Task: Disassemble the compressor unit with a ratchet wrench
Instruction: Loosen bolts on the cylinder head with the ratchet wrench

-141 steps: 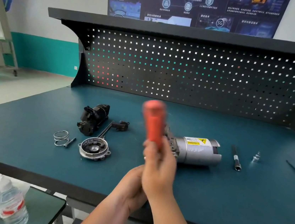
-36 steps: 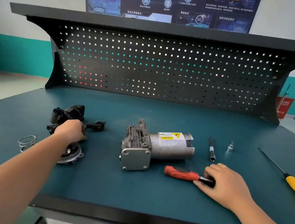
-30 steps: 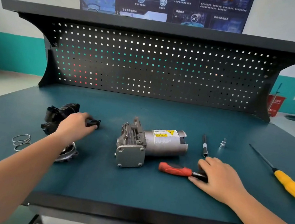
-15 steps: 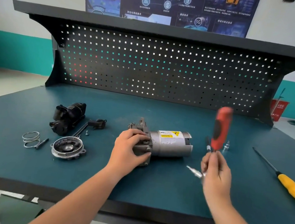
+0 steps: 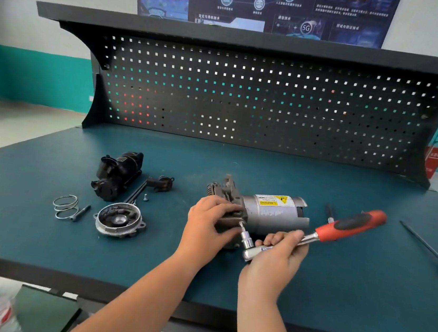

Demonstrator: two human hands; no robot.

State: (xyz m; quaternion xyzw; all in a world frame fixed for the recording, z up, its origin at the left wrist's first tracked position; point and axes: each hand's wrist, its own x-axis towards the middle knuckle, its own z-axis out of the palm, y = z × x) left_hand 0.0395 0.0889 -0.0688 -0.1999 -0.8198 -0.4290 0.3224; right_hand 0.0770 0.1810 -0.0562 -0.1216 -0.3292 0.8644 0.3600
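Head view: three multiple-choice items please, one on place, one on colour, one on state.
1. Where does the round metal cover lie relative to the compressor?
A) to its left
B) to its right
C) on top of it

2. The ratchet wrench handle is:
A) blue
B) red and black
C) green

3. The left hand is:
A) lying open and idle
B) gripping the compressor's end
C) holding the wrench

Key:
1 A: the cover lies leftward, apart from the compressor.
2 B: the grip is red with a black inlay.
3 B: it clasps the housing, while the right hand holds the wrench.
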